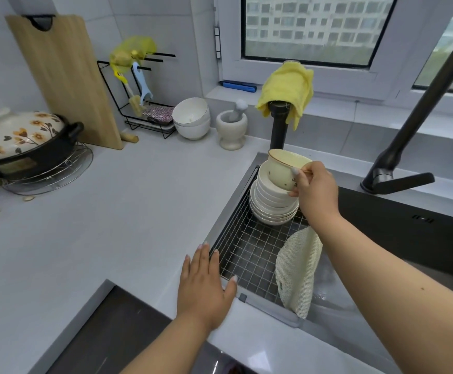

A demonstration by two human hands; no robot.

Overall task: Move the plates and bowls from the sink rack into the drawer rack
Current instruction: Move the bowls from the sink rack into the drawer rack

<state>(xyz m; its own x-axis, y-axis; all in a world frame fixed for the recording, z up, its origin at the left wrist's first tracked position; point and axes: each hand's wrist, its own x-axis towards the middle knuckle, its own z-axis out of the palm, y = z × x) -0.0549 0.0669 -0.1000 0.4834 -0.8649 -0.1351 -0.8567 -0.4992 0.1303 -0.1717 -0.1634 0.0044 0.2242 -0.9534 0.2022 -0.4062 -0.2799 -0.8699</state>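
**Right hand lifts a cream bowl above the stack in the sink rack**

A person's right hand (315, 188), at about 2 o'clock from the picture's centre, grips a small cream ceramic bowl with a thin gold rim (284, 168), thumb on the near side of the rim and fingers curled under the base. The bowl is tilted, its mouth facing up and to the left, and sits just above a leaning stack of white ceramic bowls and plates (272, 203).

That stack rests at the far, 12 o'clock end of a silver wire-grid sink rack (249, 255), which is set into the left side of a dark sink (398, 233). A pale mesh dishcloth (298, 271) hangs over the rack's right edge, at 3 o'clock from the rack's middle.

The left hand (206, 284), at 6 o'clock from centre, lies flat with straight fingers on the light grey countertop (128, 211), fingertips at the rack's near-left rim (it holds nothing).

At 12 o'clock from the stack, a yellow cloth (287, 90) is draped over a black post. A black tap (409, 136) stands at 3 o'clock.
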